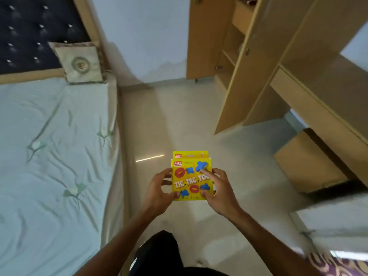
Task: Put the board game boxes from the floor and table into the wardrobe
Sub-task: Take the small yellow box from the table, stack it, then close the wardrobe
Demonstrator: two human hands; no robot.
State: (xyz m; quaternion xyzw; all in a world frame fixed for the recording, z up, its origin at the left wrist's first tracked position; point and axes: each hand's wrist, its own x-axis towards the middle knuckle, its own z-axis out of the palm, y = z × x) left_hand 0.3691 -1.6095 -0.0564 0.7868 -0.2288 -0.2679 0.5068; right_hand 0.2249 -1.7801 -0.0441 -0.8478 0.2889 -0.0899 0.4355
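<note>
Dark-trousered knee lowest; above it, left hand and right hand curl round the yellow Tic Tac Toe boxes, held over the floor. Looks like the carry step. Next likely needs a walk to the open wardrobe.

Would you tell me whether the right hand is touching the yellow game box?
Touching. The head view shows fingers of the right hand pressed on the yellow game box.
</note>
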